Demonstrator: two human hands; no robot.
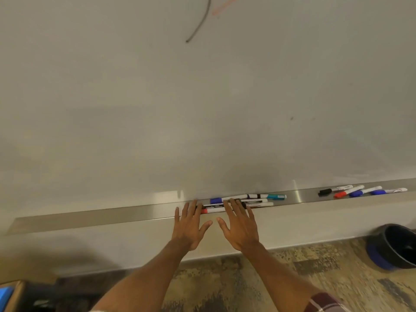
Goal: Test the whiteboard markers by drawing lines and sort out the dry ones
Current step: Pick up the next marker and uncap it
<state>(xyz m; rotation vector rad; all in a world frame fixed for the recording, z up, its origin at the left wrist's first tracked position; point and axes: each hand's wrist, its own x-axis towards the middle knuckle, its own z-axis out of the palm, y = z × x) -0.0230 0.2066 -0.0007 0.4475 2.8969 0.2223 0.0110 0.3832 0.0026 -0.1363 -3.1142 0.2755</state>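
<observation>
My left hand and right hand lie flat, fingers spread, holding nothing, fingertips over slim cylindrical markers on the brushed-metal tray.

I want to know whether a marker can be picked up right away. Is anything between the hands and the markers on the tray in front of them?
Nothing visible. Both the left hand and the right hand are open, fingertips already over the near group of markers lying on the metal tray.

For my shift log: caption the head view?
Both open hands reach a marker cluster on the whiteboard tray.
</observation>
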